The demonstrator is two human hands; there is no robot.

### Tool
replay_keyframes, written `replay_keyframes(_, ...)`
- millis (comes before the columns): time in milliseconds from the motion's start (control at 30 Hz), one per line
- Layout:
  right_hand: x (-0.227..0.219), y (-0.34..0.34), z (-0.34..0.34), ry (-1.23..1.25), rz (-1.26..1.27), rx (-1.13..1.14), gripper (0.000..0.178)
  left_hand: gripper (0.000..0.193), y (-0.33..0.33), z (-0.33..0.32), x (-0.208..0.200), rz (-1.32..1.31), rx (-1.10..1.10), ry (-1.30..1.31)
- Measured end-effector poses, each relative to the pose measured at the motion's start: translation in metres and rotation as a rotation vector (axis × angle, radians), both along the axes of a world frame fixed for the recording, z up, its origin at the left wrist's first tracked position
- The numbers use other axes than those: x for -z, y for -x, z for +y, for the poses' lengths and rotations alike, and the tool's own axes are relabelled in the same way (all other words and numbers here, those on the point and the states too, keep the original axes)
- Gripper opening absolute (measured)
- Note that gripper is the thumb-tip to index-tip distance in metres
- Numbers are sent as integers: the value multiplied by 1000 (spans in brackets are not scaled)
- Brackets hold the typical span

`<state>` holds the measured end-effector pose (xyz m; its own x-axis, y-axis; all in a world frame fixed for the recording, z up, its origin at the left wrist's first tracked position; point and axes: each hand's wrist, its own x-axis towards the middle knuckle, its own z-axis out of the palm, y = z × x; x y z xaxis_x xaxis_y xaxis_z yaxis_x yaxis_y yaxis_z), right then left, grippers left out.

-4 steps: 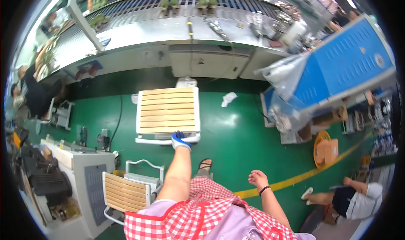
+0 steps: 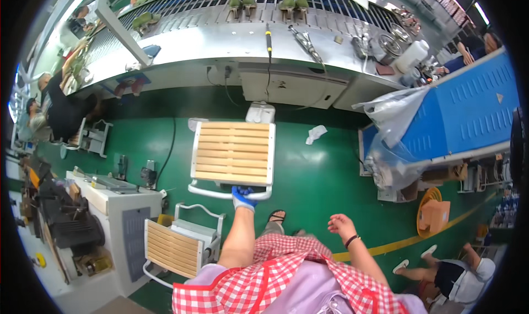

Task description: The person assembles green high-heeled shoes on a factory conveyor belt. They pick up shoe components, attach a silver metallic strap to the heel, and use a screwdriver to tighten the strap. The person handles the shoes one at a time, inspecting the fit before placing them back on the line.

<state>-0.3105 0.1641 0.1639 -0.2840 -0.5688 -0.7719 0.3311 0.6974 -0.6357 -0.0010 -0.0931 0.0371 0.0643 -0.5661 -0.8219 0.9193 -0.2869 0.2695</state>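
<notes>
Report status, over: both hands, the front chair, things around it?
Left hand holding bar of front chair. Right hand free. White scrap on floor, right of chair.

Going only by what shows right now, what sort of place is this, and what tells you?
Probably a factory workshop, perhaps for shoemaking: a long slatted conveyor bears green, shoe-like pieces, a large blue vented housing stands at right, and a yellow line crosses the green floor.

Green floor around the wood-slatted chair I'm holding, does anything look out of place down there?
Yes: a crumpled white scrap, paper or cloth, lies loose on the green floor, right of the wood-slatted chair in your left hand. It looks dropped rather than placed.
</notes>
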Motion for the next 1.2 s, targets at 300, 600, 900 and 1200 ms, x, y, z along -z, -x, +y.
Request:
replay_keyframes(300,0,145,-208,-24,28,-350,15,23,-23,87,-5,-308,3,-442)
replay_keyframes(600,-72,193,-451,274,67,-584,15,69,3,64,6,-962,127,-1180)
replay_keyframes(900,-109,163,-585,400,-7,-529,17,99,62,-37,23,-1185,194,-1620)
replay_keyframes(1200,-22,129,-707,228,649,-899,54,47,130,-301,-21,-666,248,-115)
